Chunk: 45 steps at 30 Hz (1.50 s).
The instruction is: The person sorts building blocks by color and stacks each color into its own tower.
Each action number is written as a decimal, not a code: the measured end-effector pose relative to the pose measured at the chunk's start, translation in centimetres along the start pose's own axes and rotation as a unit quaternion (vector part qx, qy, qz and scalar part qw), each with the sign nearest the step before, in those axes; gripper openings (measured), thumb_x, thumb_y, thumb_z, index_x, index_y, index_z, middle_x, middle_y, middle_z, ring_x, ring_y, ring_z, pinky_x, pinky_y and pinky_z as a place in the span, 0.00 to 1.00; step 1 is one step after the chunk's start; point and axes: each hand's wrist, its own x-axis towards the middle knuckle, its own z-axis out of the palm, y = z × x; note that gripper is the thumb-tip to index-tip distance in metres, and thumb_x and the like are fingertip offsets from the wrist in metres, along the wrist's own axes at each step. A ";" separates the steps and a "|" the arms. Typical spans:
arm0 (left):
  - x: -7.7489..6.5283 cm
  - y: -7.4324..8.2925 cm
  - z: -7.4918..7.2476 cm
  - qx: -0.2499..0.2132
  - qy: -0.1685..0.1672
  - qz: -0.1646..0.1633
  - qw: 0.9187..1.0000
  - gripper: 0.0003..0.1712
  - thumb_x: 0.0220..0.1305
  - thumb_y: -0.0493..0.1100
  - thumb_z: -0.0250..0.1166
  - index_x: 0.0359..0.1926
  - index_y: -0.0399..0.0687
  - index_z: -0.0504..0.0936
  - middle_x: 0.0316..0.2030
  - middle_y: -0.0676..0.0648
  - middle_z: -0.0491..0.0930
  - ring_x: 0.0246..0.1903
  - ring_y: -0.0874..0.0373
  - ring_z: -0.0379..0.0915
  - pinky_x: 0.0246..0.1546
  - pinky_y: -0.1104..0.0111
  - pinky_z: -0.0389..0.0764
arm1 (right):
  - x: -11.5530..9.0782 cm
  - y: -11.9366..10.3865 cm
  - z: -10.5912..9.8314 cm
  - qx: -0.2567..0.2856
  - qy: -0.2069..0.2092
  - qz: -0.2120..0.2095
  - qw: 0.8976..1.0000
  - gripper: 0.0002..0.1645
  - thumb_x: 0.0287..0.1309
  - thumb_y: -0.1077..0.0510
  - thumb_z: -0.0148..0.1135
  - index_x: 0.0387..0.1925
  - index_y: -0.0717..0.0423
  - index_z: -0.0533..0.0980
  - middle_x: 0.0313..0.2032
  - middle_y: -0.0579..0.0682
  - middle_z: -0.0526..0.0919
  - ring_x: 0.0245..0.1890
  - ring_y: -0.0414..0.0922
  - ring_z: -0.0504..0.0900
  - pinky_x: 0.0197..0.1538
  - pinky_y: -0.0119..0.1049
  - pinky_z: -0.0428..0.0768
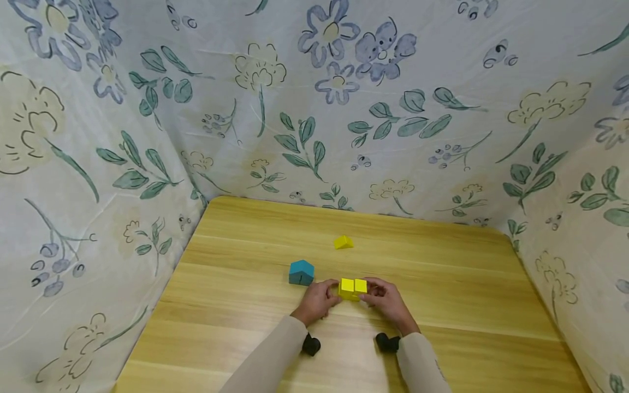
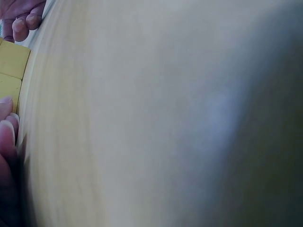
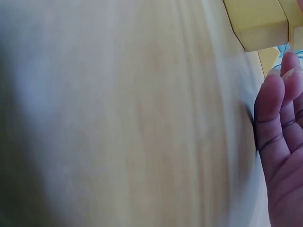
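Observation:
Two yellow blocks (image 1: 347, 287) stand side by side with their square tops level and a thin seam between them. From the left, my left hand (image 1: 316, 302) holds the left block between thumb and index finger; its fingertips (image 2: 7, 135) show right at the block in the left wrist view. My right hand (image 1: 388, 300) grips the right block (image 1: 361, 285), its thumb overlapping the front corner. In the right wrist view its other fingers (image 3: 271, 101) lie loosely bent below the yellow block (image 3: 260, 30).
A blue house-shaped block (image 1: 301, 272) stands just left of the yellow pair. Farther back lies a yellow triangular block (image 1: 343, 242). The wooden table (image 1: 236, 262) meets flowered cloth (image 1: 314, 158) at its back and sides. Black wrist devices (image 1: 311, 345) sit near both sleeves.

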 end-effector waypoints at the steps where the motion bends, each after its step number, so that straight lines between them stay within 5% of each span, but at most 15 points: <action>1: 0.0 0.0 0.0 0.002 0.000 -0.001 1.000 0.25 0.62 0.39 0.66 0.60 0.40 0.74 0.19 0.54 0.74 0.08 0.63 0.65 0.11 0.72 0.69 | 0.1 0.1 0.0 -0.002 0.001 0.001 1.000 0.26 0.54 0.61 0.70 0.54 0.65 0.76 0.36 0.58 0.77 0.27 0.44 0.74 0.30 0.35 0.80; 16: -0.2 0.1 -0.1 0.000 -0.002 -0.010 1.000 0.26 0.62 0.40 0.67 0.60 0.41 0.74 0.20 0.54 0.73 0.08 0.63 0.65 0.12 0.73 0.69 | -0.7 -2.8 0.4 -0.004 -0.029 -0.002 1.000 0.23 0.56 0.66 0.67 0.54 0.68 0.75 0.37 0.59 0.76 0.27 0.43 0.74 0.31 0.38 0.80; 34: -0.1 0.1 -0.1 -0.003 0.001 -0.009 1.000 0.25 0.62 0.39 0.66 0.60 0.40 0.74 0.20 0.54 0.75 0.09 0.63 0.66 0.12 0.73 0.70 | -0.8 -3.3 0.7 -0.021 -0.016 0.015 1.000 0.24 0.55 0.65 0.68 0.54 0.66 0.76 0.35 0.56 0.76 0.26 0.42 0.73 0.30 0.34 0.78; 45: -0.1 -0.2 0.0 -0.009 -0.004 -0.013 1.000 0.26 0.63 0.41 0.66 0.61 0.42 0.74 0.20 0.55 0.73 0.08 0.62 0.65 0.11 0.73 0.70 | 0.0 -0.6 0.5 -0.020 0.000 0.028 0.999 0.26 0.54 0.65 0.69 0.56 0.64 0.75 0.35 0.54 0.76 0.27 0.44 0.71 0.29 0.31 0.74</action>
